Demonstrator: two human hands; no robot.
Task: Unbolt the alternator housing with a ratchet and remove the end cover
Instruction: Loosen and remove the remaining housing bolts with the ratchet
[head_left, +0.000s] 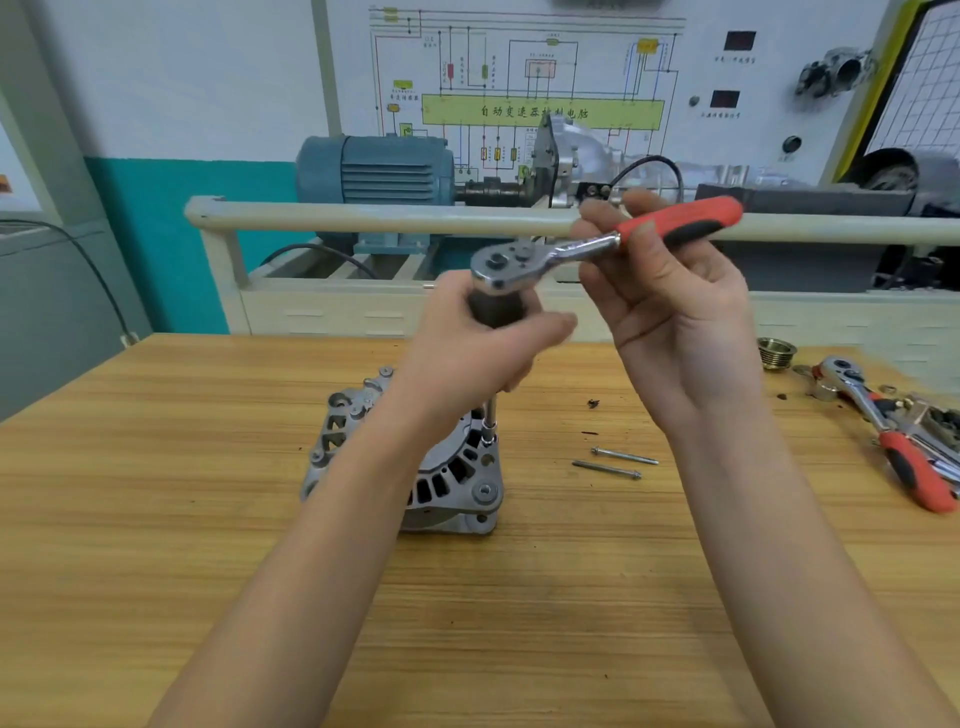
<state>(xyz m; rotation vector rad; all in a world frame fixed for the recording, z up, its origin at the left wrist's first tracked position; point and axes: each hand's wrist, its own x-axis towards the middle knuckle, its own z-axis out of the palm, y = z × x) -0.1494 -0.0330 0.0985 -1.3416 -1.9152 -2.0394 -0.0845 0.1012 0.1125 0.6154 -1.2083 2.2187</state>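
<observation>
Workshop bench scene: wooden worktop (208, 519), training rig behind. Alternator (447, 483) stands near the middle of the worktop, end face up, straight below both hands. Ratchet (571, 249) sits on a long extension (491, 415) that drops near-vertical to a bolt on the housing's right rim. Left hand (483, 353) is wrapped around the dark grip just under the ratchet head, steadying the vertical axis. Right hand (670, 312) holds the red handle loosely, fingers partly spread; handle runs horizontal, pointing right. Swing is about the vertical axis, so the right hand does the turning. Two long bolts (615, 462) already lie out, right of the alternator. Second ratchet (893, 431) at far right.
</observation>
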